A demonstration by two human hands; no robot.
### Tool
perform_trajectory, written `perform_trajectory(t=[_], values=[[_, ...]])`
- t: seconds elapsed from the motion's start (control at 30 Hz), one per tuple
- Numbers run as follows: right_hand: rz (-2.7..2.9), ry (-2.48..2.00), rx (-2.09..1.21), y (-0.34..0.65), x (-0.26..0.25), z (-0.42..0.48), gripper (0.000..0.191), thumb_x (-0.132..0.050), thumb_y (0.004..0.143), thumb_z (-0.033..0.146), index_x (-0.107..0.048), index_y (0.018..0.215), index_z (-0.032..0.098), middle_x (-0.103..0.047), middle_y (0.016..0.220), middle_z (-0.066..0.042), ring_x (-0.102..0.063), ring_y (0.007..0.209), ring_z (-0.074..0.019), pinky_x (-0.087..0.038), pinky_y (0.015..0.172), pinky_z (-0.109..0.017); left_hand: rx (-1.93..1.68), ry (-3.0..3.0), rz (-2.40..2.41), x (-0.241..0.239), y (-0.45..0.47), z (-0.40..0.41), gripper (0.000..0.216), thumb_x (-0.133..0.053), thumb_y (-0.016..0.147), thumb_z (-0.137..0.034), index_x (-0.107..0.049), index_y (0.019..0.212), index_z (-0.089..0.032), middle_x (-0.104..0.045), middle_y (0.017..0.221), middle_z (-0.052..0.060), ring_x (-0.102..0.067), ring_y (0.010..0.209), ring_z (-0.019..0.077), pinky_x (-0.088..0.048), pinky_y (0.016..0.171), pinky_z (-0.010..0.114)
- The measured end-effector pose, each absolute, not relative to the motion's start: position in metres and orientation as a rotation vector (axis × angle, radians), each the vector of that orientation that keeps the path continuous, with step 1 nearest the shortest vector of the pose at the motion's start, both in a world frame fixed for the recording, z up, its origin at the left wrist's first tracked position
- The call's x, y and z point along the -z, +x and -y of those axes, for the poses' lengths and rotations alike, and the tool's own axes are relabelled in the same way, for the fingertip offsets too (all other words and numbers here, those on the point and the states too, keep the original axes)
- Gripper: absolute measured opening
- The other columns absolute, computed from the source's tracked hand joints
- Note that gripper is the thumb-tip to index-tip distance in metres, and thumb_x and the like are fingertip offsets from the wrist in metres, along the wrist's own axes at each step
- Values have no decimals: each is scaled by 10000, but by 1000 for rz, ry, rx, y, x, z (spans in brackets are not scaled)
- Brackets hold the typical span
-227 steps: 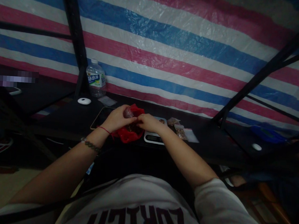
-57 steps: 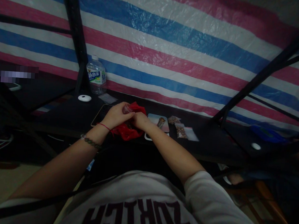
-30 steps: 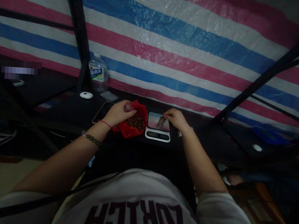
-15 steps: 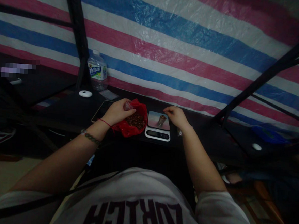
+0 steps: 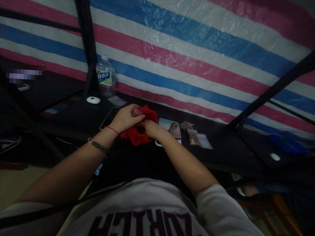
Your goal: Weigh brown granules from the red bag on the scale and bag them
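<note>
My left hand (image 5: 126,118) is closed on the rim of a red plastic bag (image 5: 137,137). A pinkish translucent lump (image 5: 136,112) shows by its thumb; I cannot make out whether it is part of the bag. Inside the bag's mouth, my right hand (image 5: 150,129) has its fingers hidden, and the small brown pieces there are mostly covered. Just right of the bag is a white digital scale (image 5: 177,133), partly behind my right forearm. On its plate sits a small clear packet (image 5: 173,128) with brown pieces at its top.
Beyond the scale lie two small filled packets (image 5: 193,137) and a flat clear bag (image 5: 204,141). A phone (image 5: 107,118) is beside my left hand. Farther back are clear bags (image 5: 117,101), a white oval object (image 5: 93,100) and a large bottle (image 5: 105,79) near a black post (image 5: 85,30).
My right hand has moved left from beside the scale's plate into the red bag, uncovering the small packets on the right. My left hand keeps its hold on the bag.
</note>
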State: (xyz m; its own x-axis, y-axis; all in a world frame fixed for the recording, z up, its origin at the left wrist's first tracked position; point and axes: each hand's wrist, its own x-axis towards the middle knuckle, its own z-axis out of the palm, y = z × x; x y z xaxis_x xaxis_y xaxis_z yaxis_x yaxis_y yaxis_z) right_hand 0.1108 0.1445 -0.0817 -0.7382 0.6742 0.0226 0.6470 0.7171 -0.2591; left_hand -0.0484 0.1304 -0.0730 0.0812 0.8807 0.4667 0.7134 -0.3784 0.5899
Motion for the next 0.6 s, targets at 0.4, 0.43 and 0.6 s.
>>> perform_trajectory(t=[0.4, 0.43, 0.6], values=[[2744, -1121, -310, 95, 92, -163, 302, -620, 786, 93, -684, 1081, 98, -689, 1092, -144, -647, 983, -235, -475, 875, -304, -1136, 2153, -1632, 72, -47, -130, 495, -611, 737, -485, -607, 1123, -176, -681, 1043, 80, -638, 910, 242, -482, 847, 340], [2748, -1135, -301, 94, 91, -164, 274, -620, 784, 94, -697, 1046, 92, -698, 1061, -146, -652, 960, -236, -476, 857, -302, -1132, 2156, -1632, 72, -47, -130, 490, -612, 737, -481, -608, 1121, -176, -681, 1043, 80, -638, 909, 241, -481, 848, 340], [2755, -1188, -228, 97, 90, -170, 242, -589, 800, 114, -709, 1008, 84, -714, 993, -141, -658, 900, -226, -466, 793, -278, -1132, 2185, -1607, 73, -47, -130, 490, -611, 739, -479, -607, 1121, -172, -679, 1044, 83, -638, 912, 244, -478, 854, 342]])
